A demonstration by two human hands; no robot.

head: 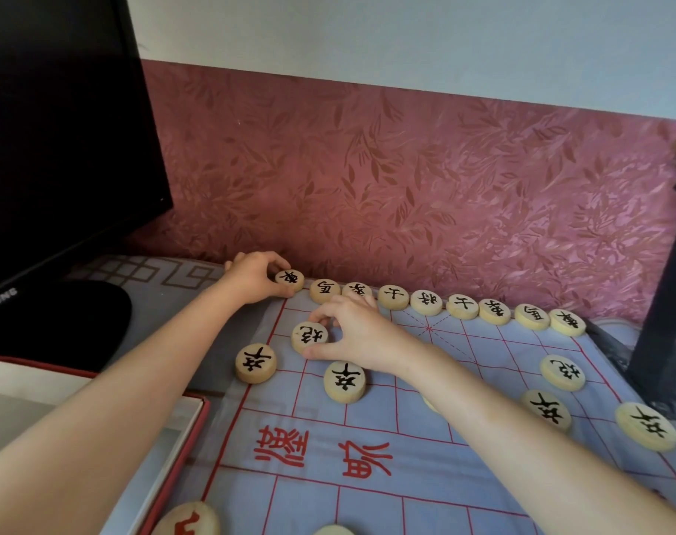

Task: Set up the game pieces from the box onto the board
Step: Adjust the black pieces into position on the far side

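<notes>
A pale blue cloth board with red grid lines lies in front of me. Round wooden pieces with black characters stand along its far edge and in two nearer rows. My left hand grips the far-left corner piece between thumb and fingers. My right hand has thumb and fingers around a second-row piece. Two more black pieces sit just in front of it. A red-lettered piece shows at the bottom edge.
A red-rimmed game box lies open at the left of the board. A black monitor and its dark base stand at the far left. A red leaf-patterned wall runs close behind the board. A dark post rises at the right.
</notes>
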